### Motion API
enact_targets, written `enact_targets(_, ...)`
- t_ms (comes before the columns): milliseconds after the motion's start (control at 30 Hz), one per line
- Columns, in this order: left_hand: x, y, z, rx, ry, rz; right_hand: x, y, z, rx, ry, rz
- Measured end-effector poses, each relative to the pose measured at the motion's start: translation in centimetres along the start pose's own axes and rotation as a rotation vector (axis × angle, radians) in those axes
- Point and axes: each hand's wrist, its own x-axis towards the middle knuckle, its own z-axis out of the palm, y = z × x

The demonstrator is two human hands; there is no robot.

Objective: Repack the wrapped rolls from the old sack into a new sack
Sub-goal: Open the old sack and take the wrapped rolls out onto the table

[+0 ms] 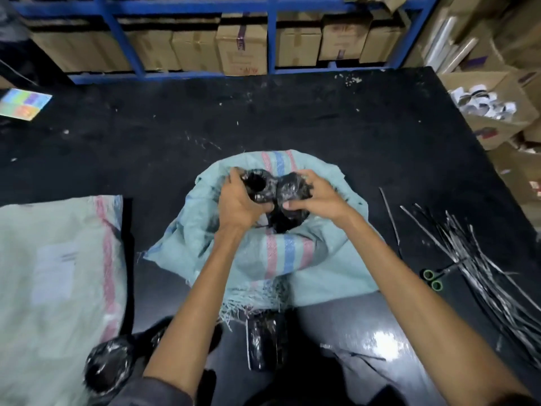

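Gripping 1 wrapped roll [257, 183], the left hand [240, 200] sits just beside the right hand [316, 197], which clutches a 2nd roll [292, 190]; both are above the open sack's [275, 253] slack mouth. Nothing props that mouth, so it could fold in and snag a roll, or slick film could slip onto the counter [322, 118]. Left of the hands lies a flat sack [58, 273], below them loose rolls [108, 367], and to the right scissors [431, 279] and a strap bundle [483, 273], none of them in the way.

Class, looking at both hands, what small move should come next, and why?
Probably lower both into the open sack and let go: the left hand holds the left roll, the right hand the right roll, both over its mouth.
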Motion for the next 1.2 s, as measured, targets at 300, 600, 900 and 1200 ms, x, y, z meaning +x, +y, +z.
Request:
enact_targets(300,-13.6,1.5,-13.3,-0.227,-0.024,0.151,-16.7,-7.5,0.9,0.282,-0.238,-0.068)
enact_targets(600,-28.8,-7.7,-15.0,-0.054,-0.375,-0.032,-30.0,-2.0,9.3,0.079,-0.513,0.342)
enact_targets(900,-32.4,-11.3,-10.0,0.161,-0.267,0.015,-32.6,10.0,19.9,-0.552,-0.369,0.307)
enact_targets(1200,-30.0,-11.6,-7.5,0.222,-0.227,0.041,-33.7,10.8,26.6,-0.736,-0.131,0.058)
